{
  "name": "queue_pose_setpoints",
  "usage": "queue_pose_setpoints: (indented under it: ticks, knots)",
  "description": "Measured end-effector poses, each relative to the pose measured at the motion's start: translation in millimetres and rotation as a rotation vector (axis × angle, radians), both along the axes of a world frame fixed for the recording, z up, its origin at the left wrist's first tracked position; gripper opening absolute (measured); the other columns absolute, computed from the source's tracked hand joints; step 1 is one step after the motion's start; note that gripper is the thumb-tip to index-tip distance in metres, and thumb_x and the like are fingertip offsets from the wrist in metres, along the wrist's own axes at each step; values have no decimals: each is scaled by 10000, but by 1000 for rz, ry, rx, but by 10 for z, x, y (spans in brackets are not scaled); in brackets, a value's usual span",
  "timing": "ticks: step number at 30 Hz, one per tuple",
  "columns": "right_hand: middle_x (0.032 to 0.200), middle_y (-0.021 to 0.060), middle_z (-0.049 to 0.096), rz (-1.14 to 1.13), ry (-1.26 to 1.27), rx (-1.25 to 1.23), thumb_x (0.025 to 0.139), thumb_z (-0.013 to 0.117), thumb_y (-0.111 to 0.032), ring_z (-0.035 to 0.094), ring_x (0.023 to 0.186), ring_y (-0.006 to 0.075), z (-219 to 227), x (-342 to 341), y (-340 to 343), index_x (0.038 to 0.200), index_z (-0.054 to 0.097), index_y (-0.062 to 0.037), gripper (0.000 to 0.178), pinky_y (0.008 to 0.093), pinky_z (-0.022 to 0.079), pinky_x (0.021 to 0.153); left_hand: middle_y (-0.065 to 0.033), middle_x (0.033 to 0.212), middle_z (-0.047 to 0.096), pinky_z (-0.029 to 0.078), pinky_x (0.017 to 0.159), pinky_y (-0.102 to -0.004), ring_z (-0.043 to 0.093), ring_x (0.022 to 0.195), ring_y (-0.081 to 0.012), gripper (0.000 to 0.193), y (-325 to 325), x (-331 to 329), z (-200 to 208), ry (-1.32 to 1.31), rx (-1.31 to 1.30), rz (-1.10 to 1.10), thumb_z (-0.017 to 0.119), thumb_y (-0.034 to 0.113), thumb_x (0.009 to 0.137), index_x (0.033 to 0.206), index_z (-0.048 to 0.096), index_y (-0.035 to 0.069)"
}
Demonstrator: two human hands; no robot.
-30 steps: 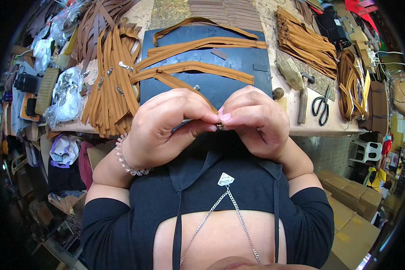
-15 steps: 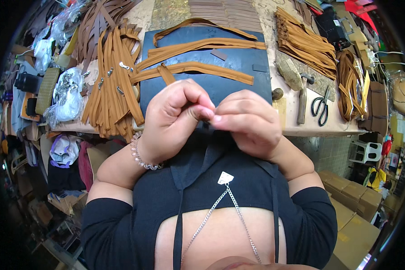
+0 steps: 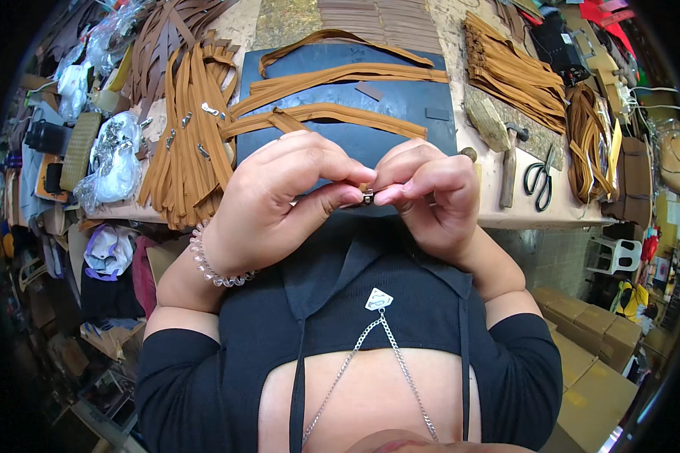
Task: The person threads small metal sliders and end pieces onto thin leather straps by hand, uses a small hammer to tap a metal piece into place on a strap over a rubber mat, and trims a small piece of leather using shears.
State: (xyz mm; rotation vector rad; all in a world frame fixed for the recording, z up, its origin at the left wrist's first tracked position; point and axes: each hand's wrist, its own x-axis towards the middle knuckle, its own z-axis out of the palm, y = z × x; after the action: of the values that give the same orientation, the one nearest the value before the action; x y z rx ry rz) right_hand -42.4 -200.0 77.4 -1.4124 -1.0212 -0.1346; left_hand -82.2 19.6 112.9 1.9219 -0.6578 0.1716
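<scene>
My left hand (image 3: 298, 185) and my right hand (image 3: 434, 189) meet above the near edge of the dark mat, fingertips pinched together. Between them shows a small shiny zipper slider (image 3: 368, 197), with a sliver of tan tape just above it. A tan zipper tape (image 3: 285, 121) runs down from the mat behind my left hand, which covers most of it. My right thumb and fingertip press on the slider from the right. More tan zipper tapes (image 3: 347, 73) lie across the dark mat (image 3: 332, 155).
Left of the mat, loose metal sliders (image 3: 211, 111) lie on a pile of tan zipper tapes (image 3: 193, 170). To the right are a wooden block (image 3: 487, 121), a hammer (image 3: 509, 162), black-handled scissors (image 3: 538, 181) and a tape bundle (image 3: 514, 72). The table's front edge (image 3: 536, 224) is near.
Both hands have turned and their fingertips have parted slightly, bringing the small metal slider into sight. My left wrist has shifted left and my right fingers have curled more.
</scene>
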Motion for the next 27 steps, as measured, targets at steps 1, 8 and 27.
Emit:
queue_pose_setpoints:
  ticks: [1,8,27]
  knots:
    - [906,87,691,-3,-37,2,866,655,102,666,830,245,4,15,-7,1015,549,-85,262,357,522,766,-85,909,708,516,757,-322,666,841,-235,207,-11,-4,9,-8,7,5,771,51,815,1015,716,38]
    - [911,85,700,-34,-171,-60,866,679,72,673,814,256,59,34,-53,1001,526,-101,267,368,523,775,-86,877,697,516,741,-320,667,828,-237,206,-27,-19,42,-45,31,6,798,25,764,952,717,36]
    - [924,105,610,-11,91,-296,840,758,-5,632,818,243,135,-50,-34,970,548,-41,250,316,508,718,-74,980,645,503,808,-274,642,892,-144,131,-16,-38,-88,327,-76,-11,699,-1,896,1019,657,-10]
